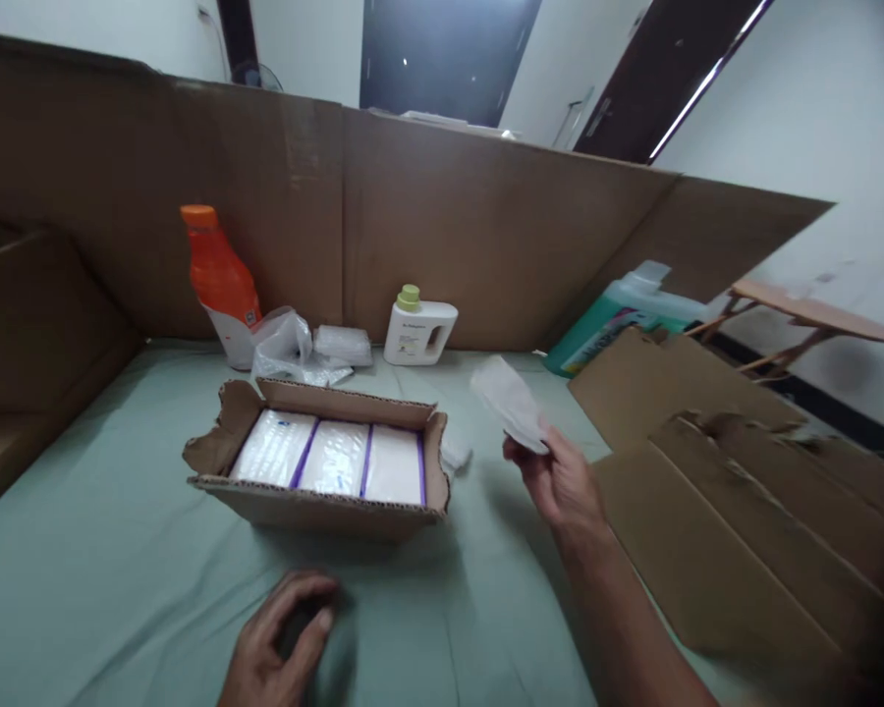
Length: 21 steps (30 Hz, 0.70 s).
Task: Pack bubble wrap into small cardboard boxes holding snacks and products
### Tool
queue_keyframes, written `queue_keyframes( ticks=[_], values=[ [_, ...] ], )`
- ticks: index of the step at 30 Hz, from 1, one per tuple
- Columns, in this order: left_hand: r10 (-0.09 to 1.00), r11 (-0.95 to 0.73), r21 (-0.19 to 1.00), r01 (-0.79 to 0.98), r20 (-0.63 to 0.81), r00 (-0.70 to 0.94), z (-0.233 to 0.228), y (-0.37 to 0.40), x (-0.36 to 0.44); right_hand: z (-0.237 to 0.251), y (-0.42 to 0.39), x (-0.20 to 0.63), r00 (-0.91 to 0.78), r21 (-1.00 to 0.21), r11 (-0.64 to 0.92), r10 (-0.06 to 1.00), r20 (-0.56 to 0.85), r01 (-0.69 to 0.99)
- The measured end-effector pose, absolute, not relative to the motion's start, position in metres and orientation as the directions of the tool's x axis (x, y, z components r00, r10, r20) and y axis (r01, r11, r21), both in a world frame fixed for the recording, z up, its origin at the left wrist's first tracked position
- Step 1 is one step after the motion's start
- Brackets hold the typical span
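Note:
Between the thumb and fingers of my right hand is a thin, slightly blurred white tissue, raised to the right of a small open cardboard box. Three white packs with purple edges stand side by side in that box, the right one included. In front of the box is my left hand, fingers curled with a gap to the thumb and nothing in it. A crumpled white scrap lies against the box's right side.
Along the cardboard wall stand an orange-and-white bottle, a white jug with a green cap, and a leaning teal bottle. Clear plastic wrap lies behind the box. Cardboard flaps cover the right side; another carton is left.

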<state>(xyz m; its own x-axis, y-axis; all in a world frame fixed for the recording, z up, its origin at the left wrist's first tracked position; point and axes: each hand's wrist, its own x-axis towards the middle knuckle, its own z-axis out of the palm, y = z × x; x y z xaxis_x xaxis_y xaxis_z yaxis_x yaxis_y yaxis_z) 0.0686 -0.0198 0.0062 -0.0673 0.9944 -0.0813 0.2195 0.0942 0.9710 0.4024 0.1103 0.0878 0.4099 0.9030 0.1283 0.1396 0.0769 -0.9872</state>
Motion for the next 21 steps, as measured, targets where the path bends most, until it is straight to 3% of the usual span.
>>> queue_keyframes(
  ticks=[2, 4, 6, 8, 10, 14, 18, 21],
  values=[
    [0.981, 0.148, 0.980, 0.135, -0.163, 0.109, 0.012, -0.021, 0.087, 0.070, 0.048, 0.390, 0.405, -0.990, -0.026, 0.911, -0.080, -0.136],
    [0.952, 0.209, 0.978, 0.019, -0.208, 0.223, 0.017, -0.023, 0.104, 0.047, -0.004, 0.364, 0.293, -0.940, -0.178, 0.919, -0.264, -0.289],
    [0.932, 0.277, 0.954, -0.118, -0.236, 0.274, 0.019, -0.023, 0.114, 0.029, -0.041, 0.335, 0.073, -0.865, -0.387, 0.900, -0.430, -0.319],
    [0.912, 0.356, 0.915, -0.189, -0.295, 0.286, 0.022, -0.022, 0.114, 0.022, -0.063, 0.314, -0.176, -0.815, -0.545, 0.837, -0.517, -0.197],
    [0.906, 0.405, 0.895, -0.187, -0.365, 0.214, 0.026, -0.020, 0.104, 0.026, -0.072, 0.306, -0.256, -0.866, -0.499, 0.837, -0.484, 0.008],
    [0.937, 0.345, 0.931, -0.116, -0.349, -0.013, 0.034, -0.021, 0.084, 0.042, -0.068, 0.308, -0.112, -0.945, -0.213, 0.963, -0.246, 0.246],
    [0.968, 0.240, 0.970, -0.050, -0.243, -0.064, 0.033, -0.033, 0.082, 0.035, -0.063, 0.289, -0.031, -0.906, -0.236, 0.964, -0.263, 0.351],
    [0.953, 0.284, 0.944, -0.166, -0.297, -0.059, 0.028, -0.040, 0.076, 0.022, -0.063, 0.271, 0.043, -0.930, -0.290, 0.957, -0.288, 0.228]
  ],
)
